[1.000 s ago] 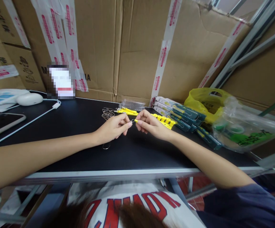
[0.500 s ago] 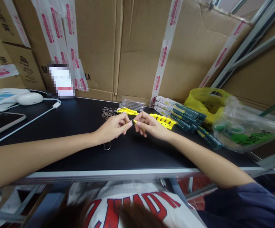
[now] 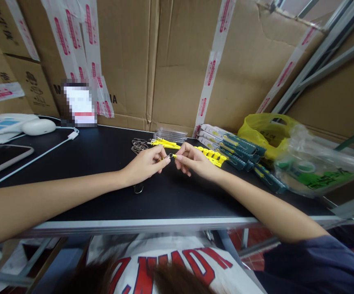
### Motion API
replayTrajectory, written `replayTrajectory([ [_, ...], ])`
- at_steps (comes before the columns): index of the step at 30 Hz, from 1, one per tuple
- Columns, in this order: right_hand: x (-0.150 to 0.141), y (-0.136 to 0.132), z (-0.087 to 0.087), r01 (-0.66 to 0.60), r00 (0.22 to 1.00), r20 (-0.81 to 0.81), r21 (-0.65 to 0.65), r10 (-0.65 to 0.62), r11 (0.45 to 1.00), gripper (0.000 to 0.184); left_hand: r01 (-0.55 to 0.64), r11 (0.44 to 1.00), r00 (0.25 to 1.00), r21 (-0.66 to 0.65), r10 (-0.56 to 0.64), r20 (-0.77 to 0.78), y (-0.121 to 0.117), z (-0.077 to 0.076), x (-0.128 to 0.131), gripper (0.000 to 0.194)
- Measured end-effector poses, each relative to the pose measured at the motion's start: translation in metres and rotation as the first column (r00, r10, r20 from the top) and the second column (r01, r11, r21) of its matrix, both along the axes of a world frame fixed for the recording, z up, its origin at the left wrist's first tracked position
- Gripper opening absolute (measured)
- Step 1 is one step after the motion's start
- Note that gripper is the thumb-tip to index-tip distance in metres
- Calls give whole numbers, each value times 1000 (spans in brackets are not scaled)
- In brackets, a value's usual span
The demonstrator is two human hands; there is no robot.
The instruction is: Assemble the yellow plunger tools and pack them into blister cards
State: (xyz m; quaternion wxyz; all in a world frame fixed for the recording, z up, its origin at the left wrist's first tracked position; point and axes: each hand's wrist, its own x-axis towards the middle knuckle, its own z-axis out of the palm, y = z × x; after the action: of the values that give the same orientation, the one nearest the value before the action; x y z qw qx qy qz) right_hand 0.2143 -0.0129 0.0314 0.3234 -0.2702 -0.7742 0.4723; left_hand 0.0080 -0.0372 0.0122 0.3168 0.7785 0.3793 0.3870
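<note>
My left hand (image 3: pixel 148 164) is closed in a pinch, with a thin metal wire hook (image 3: pixel 138 189) whose curved end shows below the palm. My right hand (image 3: pixel 195 162) faces it, thumb and forefinger pinched on a thin yellow plastic piece (image 3: pixel 174 156), mostly covered by the fingers. A small dark metal ring (image 3: pixel 171 155) bridges the narrow gap between the two sets of fingertips. Just behind the hands lie a pile of wire hooks (image 3: pixel 139 145) and several yellow sticks (image 3: pixel 164 143). Beside my right hand is a row of yellow plastic parts (image 3: pixel 213 155).
Stacked teal boxes (image 3: pixel 241 152) stand to the right, near a yellow plastic bag (image 3: pixel 265 134) and a clear bag (image 3: pixel 320 171). Clear plastic pieces (image 3: pixel 170 135) lie at the back. A phone (image 3: pixel 5 159) and white cable (image 3: pixel 38 155) rest on the left; cardboard (image 3: pixel 177 61) walls the back.
My right fingertips have shifted slightly right, away from the left ones. The dark ring and the yellow tip between them now show more clearly. My left hand has hardly moved.
</note>
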Motion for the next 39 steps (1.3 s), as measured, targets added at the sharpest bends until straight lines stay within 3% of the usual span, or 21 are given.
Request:
replayTrajectory([
  [39,-1,-1,-2,41,999,28,67,-43,997,26,-21,1000,1000,22,21,-10,1,-1,0,19],
])
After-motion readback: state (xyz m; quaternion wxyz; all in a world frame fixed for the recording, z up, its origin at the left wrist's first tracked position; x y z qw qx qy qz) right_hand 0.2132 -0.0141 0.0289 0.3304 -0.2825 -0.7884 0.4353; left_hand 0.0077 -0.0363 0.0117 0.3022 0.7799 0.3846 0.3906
